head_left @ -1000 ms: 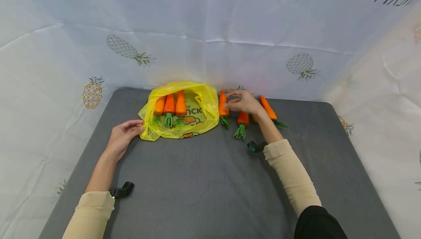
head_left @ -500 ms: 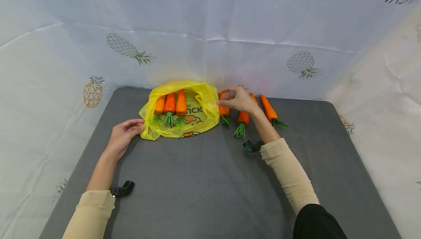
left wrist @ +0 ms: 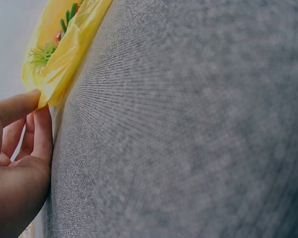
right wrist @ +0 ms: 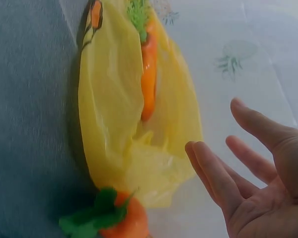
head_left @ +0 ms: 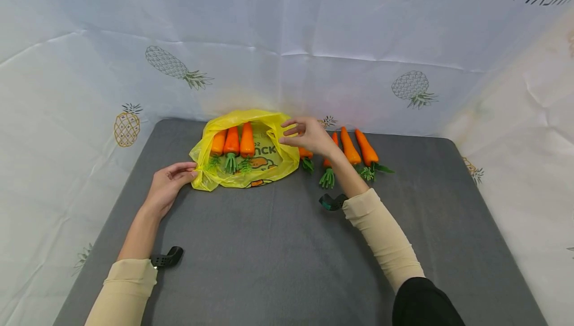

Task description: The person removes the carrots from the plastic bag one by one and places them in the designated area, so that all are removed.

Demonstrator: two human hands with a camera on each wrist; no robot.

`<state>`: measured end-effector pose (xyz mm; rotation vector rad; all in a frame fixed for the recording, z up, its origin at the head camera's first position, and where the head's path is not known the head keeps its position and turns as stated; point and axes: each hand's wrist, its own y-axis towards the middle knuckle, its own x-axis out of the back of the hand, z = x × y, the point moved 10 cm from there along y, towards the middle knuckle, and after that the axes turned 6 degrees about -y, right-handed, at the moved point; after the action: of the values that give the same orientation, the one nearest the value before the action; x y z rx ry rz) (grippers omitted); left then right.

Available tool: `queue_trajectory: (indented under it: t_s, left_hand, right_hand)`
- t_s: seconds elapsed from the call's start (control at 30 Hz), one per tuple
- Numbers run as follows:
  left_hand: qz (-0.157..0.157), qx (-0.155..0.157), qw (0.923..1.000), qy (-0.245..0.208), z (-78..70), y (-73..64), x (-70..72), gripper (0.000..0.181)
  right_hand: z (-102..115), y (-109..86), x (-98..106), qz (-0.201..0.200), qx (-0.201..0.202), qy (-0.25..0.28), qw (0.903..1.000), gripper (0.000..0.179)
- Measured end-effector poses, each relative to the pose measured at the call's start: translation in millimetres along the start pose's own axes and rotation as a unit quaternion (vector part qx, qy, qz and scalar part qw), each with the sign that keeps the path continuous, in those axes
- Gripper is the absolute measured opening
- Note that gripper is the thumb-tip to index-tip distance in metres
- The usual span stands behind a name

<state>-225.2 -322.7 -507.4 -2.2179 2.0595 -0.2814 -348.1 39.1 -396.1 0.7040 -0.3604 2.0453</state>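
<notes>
A yellow plastic bag (head_left: 287, 139) lies with its mouth spread wide at the back of the table, three carrots (head_left: 246, 140) inside it. My left hand (head_left: 167, 186) pinches the bag's left edge; the left wrist view shows thumb and fingers closed on the thin yellow film (left wrist: 49, 94). Over the bag's right rim hovers my right hand (head_left: 309, 135), its fingers parted and nothing between them. In the right wrist view the open hand (right wrist: 248, 183) is beside the bag (right wrist: 109, 114). Below the right hand, a carrot (head_left: 306, 154) with green leaves is partly covered.
To the right of the bag, several more carrots (head_left: 350, 146) lie in a row on the grey table (head_left: 278, 256), one partly behind the right forearm. A white sheet (head_left: 336, 27) printed with pineapples hangs along the table's back edge.
My right hand has moved left, from above the loose carrots to the bag's right rim, uncovering carrots behind it. The left hand keeps its hold on the bag.
</notes>
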Motion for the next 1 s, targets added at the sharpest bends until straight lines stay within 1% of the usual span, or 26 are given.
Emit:
queue_trajectory:
  t_s: [0.13, 0.23, 0.37, 0.5, 0.73, 0.87, 1.0]
  left_hand:
    - [0.0, 0.0, 1.0, 0.005, -0.1, 0.0, 0.2, 0.048]
    - [0.001, 0.001, 1.0, -0.002, -0.6, -0.4, -0.4, 0.047]
    - [0.003, 0.002, 0.9999, -0.015, -0.7, -0.7, -0.6, 0.047]
    - [0.002, 0.001, 0.9999, -0.014, -0.5, -0.9, -0.1, 0.047]
    - [0.0, -0.003, 0.9998, -0.02, -0.3, -0.4, -0.1, 0.045]
    - [-0.003, -0.004, 0.9998, -0.018, -0.4, -0.6, -0.3, 0.045]
    - [-0.003, -0.003, 0.9999, -0.012, 0.3, -0.7, -0.1, 0.047]
  right_hand:
    - [10.0, 4.5, -9.9, 0.005, 0.019, 0.006, 0.9998, 0.049]
    - [14.4, 7.3, -17.3, 0.009, 0.025, 0.007, 0.9996, 0.048]
    - [16.5, 12.0, -26.9, 0.013, 0.024, 0.008, 0.9996, 0.046]
    - [17.7, 17.8, -37.4, 0.016, 0.026, 0.014, 0.9995, 0.043]
    - [22.2, 25.9, -52.5, 0.01, 0.041, 0.033, 0.9986, 0.047]
    - [22.5, 31.9, -61.6, 0.004, 0.04, 0.032, 0.9987, 0.05]
    - [17.0, 38.2, -73.1, 0.006, 0.026, 0.023, 0.9994, 0.051]
